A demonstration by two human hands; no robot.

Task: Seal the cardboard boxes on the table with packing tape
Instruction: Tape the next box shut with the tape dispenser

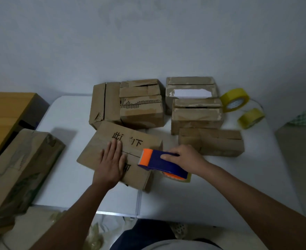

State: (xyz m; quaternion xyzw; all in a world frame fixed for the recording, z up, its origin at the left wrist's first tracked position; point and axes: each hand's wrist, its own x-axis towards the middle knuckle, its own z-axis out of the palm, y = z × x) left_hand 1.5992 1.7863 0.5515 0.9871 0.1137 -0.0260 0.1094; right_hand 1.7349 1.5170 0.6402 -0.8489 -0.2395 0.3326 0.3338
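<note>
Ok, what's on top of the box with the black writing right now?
The left hand lies flat on the box, covering part of its centre seam and lettering. The right hand holds the blue-and-orange tape dispenser at the seam's right end. Any tape laid there isn't visible.

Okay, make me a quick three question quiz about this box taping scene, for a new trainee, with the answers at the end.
1. True or false: the left hand lies flat on the box with black characters.
2. What does the right hand hold?
A. a yellow tape roll
B. the blue and orange tape dispenser
C. a knife
3. Fill in: two spare yellow tape rolls sit at the far ____ of the white table.

Key: 1 true; 2 B; 3 right.
</note>
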